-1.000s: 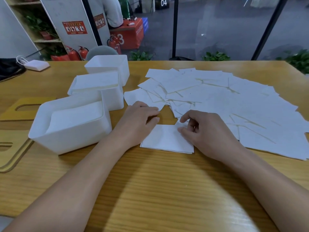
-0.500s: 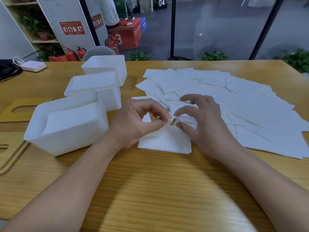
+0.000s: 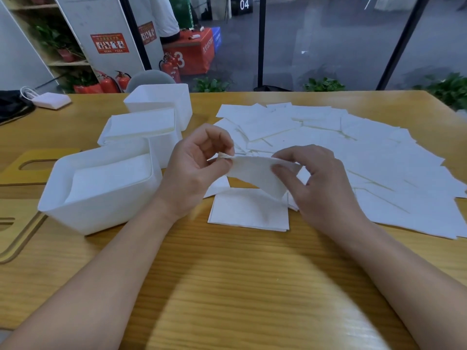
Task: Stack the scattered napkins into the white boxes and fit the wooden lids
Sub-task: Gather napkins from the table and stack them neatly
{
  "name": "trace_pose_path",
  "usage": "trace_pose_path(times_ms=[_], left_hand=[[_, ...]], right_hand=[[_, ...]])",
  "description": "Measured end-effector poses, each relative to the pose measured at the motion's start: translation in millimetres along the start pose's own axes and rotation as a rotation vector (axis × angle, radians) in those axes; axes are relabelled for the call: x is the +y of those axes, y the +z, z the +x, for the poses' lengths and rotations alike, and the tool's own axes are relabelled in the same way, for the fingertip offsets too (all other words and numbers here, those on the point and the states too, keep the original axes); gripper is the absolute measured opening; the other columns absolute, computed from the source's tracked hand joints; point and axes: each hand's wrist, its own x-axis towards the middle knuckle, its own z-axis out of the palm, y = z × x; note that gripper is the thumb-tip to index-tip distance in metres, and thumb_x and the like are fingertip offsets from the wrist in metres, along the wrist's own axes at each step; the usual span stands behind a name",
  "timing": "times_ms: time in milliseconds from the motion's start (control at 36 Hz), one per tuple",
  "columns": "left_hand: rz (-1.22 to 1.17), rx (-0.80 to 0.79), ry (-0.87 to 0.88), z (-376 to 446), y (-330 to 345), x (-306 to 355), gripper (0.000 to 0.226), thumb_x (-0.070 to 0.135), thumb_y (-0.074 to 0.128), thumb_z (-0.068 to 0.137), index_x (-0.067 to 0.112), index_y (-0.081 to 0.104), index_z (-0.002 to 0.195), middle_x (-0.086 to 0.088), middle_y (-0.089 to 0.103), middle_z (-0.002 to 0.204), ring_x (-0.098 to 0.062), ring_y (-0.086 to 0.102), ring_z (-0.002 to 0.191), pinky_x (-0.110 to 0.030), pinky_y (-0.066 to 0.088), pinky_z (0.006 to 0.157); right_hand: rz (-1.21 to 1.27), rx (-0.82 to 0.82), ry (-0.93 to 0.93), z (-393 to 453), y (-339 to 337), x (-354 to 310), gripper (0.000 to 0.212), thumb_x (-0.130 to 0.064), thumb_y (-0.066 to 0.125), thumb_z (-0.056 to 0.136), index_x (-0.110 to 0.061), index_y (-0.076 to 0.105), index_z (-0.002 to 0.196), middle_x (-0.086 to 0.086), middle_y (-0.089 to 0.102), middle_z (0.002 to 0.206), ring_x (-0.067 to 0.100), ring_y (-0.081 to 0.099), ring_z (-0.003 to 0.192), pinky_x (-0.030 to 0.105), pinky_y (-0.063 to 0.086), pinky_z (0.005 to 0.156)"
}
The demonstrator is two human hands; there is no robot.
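Over the yellow wood-grain tabletop (image 3: 227,286), both hands are lifting one thin white paper napkin (image 3: 257,173): left hand (image 3: 194,170) pinching its left corner between thumb and fingers, right hand (image 3: 321,183) pinching its right edge. Directly below, a small squared stack of white napkins (image 3: 249,210) is lying beside the nearest white plastic box (image 3: 101,218), partly filled. The middle white box (image 3: 161,147) is looking full; the far white box (image 3: 182,102) is showing no napkins from this angle. Many scattered white napkins (image 3: 353,152) are still covering the right side, and flat wooden lids (image 3: 15,170) are lying unfitted at left. Judging by this, most work remains. Beyond, a glass wall, plants and red fire extinguishers (image 3: 111,83) are showing.
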Motion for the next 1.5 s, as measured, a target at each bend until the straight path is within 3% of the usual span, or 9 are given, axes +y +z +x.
trace_pose_path(times_ms=[111,194,306,556,778,861,944,1361,1500], left_hand=[[0.059,0.079,-0.049,2.3,-3.8,-6.7,0.02,-0.003,0.073,0.1,0.005,0.073,0.118,-0.011,0.073,0.109,-0.024,0.069,0.105,-0.034,0.057,0.09],[0.118,0.11,-0.131,4.3,-7.5,-10.9,0.015,0.011,0.078,0.1,0.015,0.079,0.115,-0.015,0.073,0.104,-0.022,0.068,0.088,-0.03,0.056,0.074],[0.272,0.023,-0.273,2.4,-9.9,-20.4,0.011,0.02,0.078,0.1,0.026,0.081,0.109,-0.002,0.071,0.088,-0.013,0.06,0.065,-0.028,0.051,0.061],[0.483,-0.118,-0.296,0.0,-10.7,-24.7,0.02,0.023,0.079,0.097,0.037,0.078,0.111,0.014,0.075,0.094,-0.004,0.064,0.065,-0.021,0.05,0.074],[0.751,-0.178,-0.23,-1.1,-13.2,-24.7,0.043,0.006,0.05,0.108,0.036,0.074,0.125,0.023,0.062,0.123,0.009,0.056,0.1,-0.01,0.042,0.086],[0.837,-0.289,-0.206,-0.7,-16.2,-30.9,0.058,-0.008,0.043,0.103,0.033,0.071,0.132,0.017,0.056,0.146,-0.004,0.046,0.127,-0.023,0.037,0.11],[0.876,-0.314,-0.222,-0.3,-16.3,-36.1,0.067,-0.016,0.042,0.096,0.035,0.066,0.133,0.018,0.055,0.147,-0.011,0.039,0.131,-0.031,0.037,0.113],[1.002,-0.23,-0.121,-0.2,-16.9,-37.0,0.02,0.016,0.051,0.108,0.03,0.065,0.104,0.016,0.057,0.128,-0.012,0.034,0.127,-0.038,0.038,0.108],[0.881,-0.026,-0.133,4.0,-11.7,-31.2,0.02,0.013,0.048,0.108,0.025,0.064,0.108,0.012,0.06,0.126,-0.01,0.039,0.129,-0.026,0.036,0.104]], right_hand=[[0.179,-0.019,0.14,2.7,-6.3,-3.3,0.014,-0.025,0.069,0.104,-0.035,0.074,0.114,-0.015,0.073,0.098,0.012,0.067,0.092,0.025,0.048,0.07],[0.215,-0.094,0.225,3.7,-5.0,2.8,0.013,-0.029,0.067,0.106,-0.038,0.071,0.116,-0.002,0.063,0.073,0.023,0.06,0.068,0.036,0.047,0.062],[0.124,-0.242,0.289,2.3,-1.3,10.7,0.014,-0.031,0.07,0.103,-0.035,0.067,0.116,-0.006,0.056,0.06,0.01,0.054,0.056,0.021,0.041,0.058],[-0.007,-0.317,0.27,-2.0,-0.3,11.6,0.018,-0.028,0.075,0.097,-0.034,0.068,0.112,-0.009,0.059,0.066,0.008,0.056,0.062,0.023,0.044,0.06],[-0.167,-0.292,0.19,-2.6,-1.4,11.7,0.027,-0.04,0.081,0.089,-0.034,0.069,0.113,-0.012,0.06,0.091,0.003,0.058,0.081,0.023,0.043,0.068],[-0.158,-0.297,0.174,-2.3,0.3,13.2,0.023,-0.041,0.08,0.09,-0.035,0.072,0.11,-0.015,0.057,0.1,-0.002,0.056,0.09,0.016,0.039,0.069],[-0.143,-0.295,0.159,-4.5,4.0,13.4,0.02,-0.04,0.08,0.091,-0.035,0.074,0.11,-0.016,0.056,0.105,-0.004,0.055,0.096,0.013,0.039,0.072],[-0.149,-0.371,0.124,-8.0,12.2,9.2,0.018,-0.042,0.077,0.095,-0.033,0.074,0.11,-0.018,0.06,0.108,0.001,0.056,0.099,0.022,0.046,0.085],[-0.145,-0.38,0.128,-7.7,10.4,8.0,0.016,-0.041,0.08,0.094,-0.034,0.077,0.108,-0.018,0.061,0.105,0.0,0.056,0.097,0.025,0.046,0.085]])
